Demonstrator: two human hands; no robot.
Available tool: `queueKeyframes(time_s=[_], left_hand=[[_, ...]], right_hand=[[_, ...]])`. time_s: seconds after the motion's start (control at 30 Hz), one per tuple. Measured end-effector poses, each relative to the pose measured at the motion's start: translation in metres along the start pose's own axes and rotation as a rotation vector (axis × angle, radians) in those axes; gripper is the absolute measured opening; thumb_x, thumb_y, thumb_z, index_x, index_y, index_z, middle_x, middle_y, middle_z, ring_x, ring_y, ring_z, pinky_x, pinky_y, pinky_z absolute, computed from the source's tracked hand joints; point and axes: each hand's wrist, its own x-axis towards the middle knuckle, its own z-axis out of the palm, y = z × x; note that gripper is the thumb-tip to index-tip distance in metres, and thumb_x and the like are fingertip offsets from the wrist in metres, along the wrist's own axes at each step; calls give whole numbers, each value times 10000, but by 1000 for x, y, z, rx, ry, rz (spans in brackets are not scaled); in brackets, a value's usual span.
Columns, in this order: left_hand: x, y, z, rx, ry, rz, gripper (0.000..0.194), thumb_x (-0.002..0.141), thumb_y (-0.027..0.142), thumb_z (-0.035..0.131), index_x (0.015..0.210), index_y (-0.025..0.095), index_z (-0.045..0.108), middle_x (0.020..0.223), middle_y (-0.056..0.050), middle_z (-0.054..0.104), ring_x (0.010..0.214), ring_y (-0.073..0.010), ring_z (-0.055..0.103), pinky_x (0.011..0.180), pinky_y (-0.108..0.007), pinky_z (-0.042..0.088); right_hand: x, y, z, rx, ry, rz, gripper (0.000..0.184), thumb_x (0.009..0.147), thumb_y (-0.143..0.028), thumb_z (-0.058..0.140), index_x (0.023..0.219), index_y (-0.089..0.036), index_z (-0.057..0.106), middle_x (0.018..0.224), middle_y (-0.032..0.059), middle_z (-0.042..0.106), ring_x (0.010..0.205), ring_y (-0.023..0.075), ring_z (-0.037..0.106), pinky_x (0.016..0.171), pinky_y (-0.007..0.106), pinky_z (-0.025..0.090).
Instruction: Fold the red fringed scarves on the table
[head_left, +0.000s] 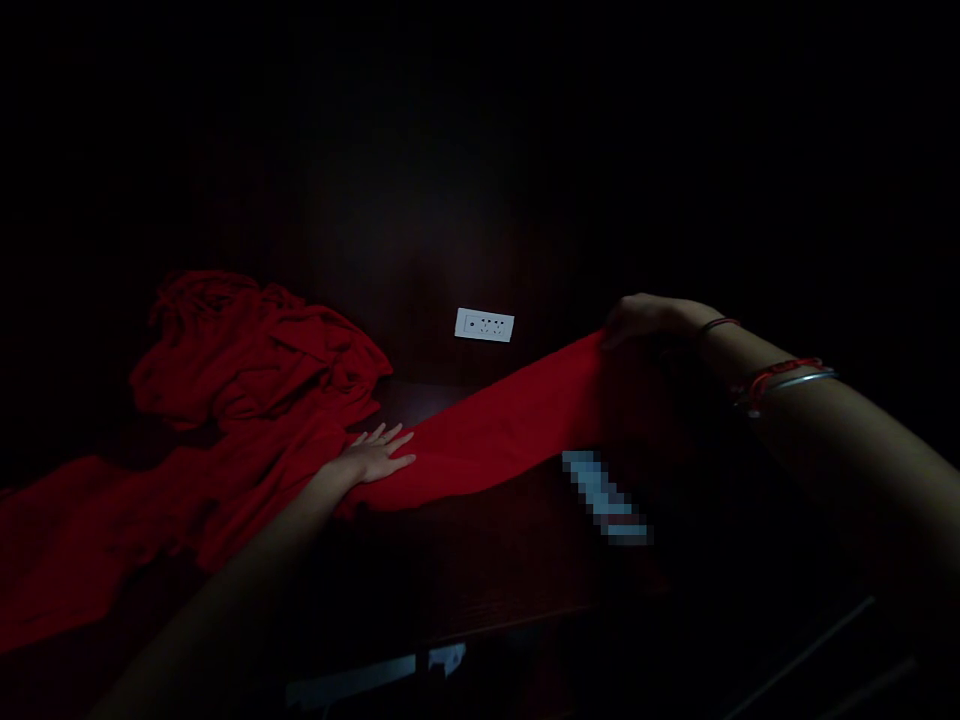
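Note:
A long red cloth point(487, 430) stretches across a dark table from left to right. My left hand point(379, 455) lies flat on it with the fingers spread, pressing near its middle. At the right, my right hand point(641, 315) grips the cloth's raised end, its fingers bent over the edge and partly lost in shadow. To the left the red fabric runs into a crumpled heap point(262, 360), and another stretch of it spreads toward the lower left. Bracelets circle my right wrist.
A white power socket point(484, 325) is set in the dark panel behind the cloth. On the dark table point(465, 560) lies a blurred-out pale blue item point(607, 500), below the cloth's right part. The table's front edge runs along the bottom. Most surroundings are too dark to make out.

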Motion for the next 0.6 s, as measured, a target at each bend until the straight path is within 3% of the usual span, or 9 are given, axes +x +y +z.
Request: queueKeyframes(time_s=[0.07,0.13,0.23,0.33,0.47,0.6], left_hand=[[0,-1,0,2,2,-30,674,719,630,201,1282,262,154,1348,-33,76,1211,-269,61,939,-440,135],[1,-4,0,3,8,-64,684,717,631,196,1285,252,147,1349,-35,73,1212,-267,50,945,-438,123],[0,-11,1,13,17,-103,678,724,619,189,1286,243,143,1349,-27,62,1213,-260,41,954,-430,108],[-1,-11,-3,37,-6,-146,652,747,582,189,1289,224,132,1349,-37,52,1213,-254,55,956,-420,119],[-3,18,-18,138,-8,-168,598,775,501,260,1265,158,254,1344,-82,74,1213,-255,74,956,-400,140],[3,60,-22,64,112,71,589,785,541,186,1279,220,195,1352,-53,50,1216,-241,62,937,-417,177]], right_hand=[[-5,1,-5,97,190,-57,336,561,-436,617,723,-143,598,665,16,569,609,122,521,544,236,410],[-12,3,-5,259,241,-95,374,609,-460,573,818,-151,576,731,32,573,626,123,518,544,242,419],[-18,13,2,301,91,-106,340,616,-429,577,828,-164,580,743,37,582,632,132,524,549,247,423],[-12,25,19,65,-78,-23,248,583,-341,620,748,-157,616,712,38,593,642,153,533,569,256,414],[6,19,55,-223,34,20,203,627,-267,579,785,-149,625,752,45,595,702,169,540,611,249,399],[16,-9,88,-271,136,117,211,687,-205,497,861,-147,603,848,89,588,772,190,545,627,248,401]])
